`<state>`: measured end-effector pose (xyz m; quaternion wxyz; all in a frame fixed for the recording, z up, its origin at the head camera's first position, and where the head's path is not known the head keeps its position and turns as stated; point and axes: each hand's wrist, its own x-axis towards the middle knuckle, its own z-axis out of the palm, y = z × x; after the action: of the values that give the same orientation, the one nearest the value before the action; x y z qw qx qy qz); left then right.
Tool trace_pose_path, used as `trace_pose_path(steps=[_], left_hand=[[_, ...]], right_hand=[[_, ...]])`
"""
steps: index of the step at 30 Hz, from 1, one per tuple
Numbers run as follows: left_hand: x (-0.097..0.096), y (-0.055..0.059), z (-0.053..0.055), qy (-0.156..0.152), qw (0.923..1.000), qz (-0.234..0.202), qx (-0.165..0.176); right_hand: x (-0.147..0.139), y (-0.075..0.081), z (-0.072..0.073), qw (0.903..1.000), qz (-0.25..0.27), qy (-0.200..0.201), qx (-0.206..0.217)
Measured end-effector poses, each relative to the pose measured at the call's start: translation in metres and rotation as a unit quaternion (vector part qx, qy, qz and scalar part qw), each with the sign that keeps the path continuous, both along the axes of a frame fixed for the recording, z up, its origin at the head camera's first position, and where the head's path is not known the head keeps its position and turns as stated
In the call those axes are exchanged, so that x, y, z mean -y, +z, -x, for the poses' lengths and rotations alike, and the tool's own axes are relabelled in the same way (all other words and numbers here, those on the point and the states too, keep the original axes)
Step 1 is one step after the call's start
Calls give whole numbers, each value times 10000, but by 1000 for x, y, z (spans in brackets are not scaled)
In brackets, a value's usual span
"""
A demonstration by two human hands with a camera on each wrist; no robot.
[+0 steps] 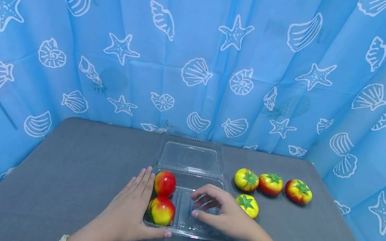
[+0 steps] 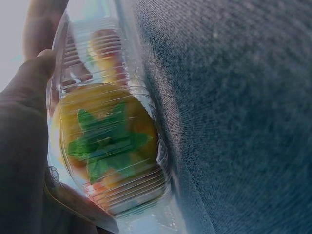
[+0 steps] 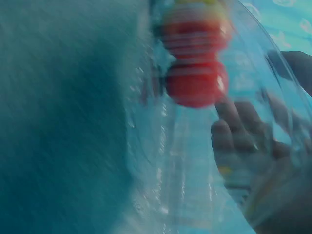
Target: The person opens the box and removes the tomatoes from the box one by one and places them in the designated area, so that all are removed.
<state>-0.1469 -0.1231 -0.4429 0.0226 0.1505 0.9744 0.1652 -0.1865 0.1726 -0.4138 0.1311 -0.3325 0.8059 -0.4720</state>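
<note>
A clear plastic clamshell box (image 1: 180, 221) lies on the table, its lid (image 1: 192, 157) folded back behind it. Two red and yellow tomato-like fruits fill its left compartment: a rear fruit (image 1: 165, 183) and a front fruit (image 1: 162, 211). Along the box's left side rests my left hand (image 1: 131, 208), fingers straight, thumb stretched across the front edge. My right hand (image 1: 223, 212) hovers over the right compartment, fingers loosely bent and holding nothing. Through the clear wall, the left wrist view shows a fruit's green leafy top (image 2: 109, 141); in the right wrist view, the bent fingers (image 3: 239, 126) appear behind the plastic.
Right of the box sit more such fruits: a yellow one (image 1: 247, 205) beside my right hand, and behind it a row with a left fruit (image 1: 246, 180), a middle fruit (image 1: 270, 184) and a right fruit (image 1: 298, 191). A blue shell-patterned curtain (image 1: 206, 45) hangs behind the grey table (image 1: 92, 163).
</note>
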Motion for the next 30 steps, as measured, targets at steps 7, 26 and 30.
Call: trace_pose_path(steps=[7, 26, 30], left_hand=[[1, -1, 0, -88, 9999, -59, -39], [1, 1, 0, -76, 9999, 42, -66], [-1, 0, 0, -71, 9999, 114, -41]], right_hand=[[19, -14, -8, 9991, -4, 293, -300], [24, -19, -9, 9973, -350, 550, -323], [23, -19, -9, 9985, -318, 311, -307]])
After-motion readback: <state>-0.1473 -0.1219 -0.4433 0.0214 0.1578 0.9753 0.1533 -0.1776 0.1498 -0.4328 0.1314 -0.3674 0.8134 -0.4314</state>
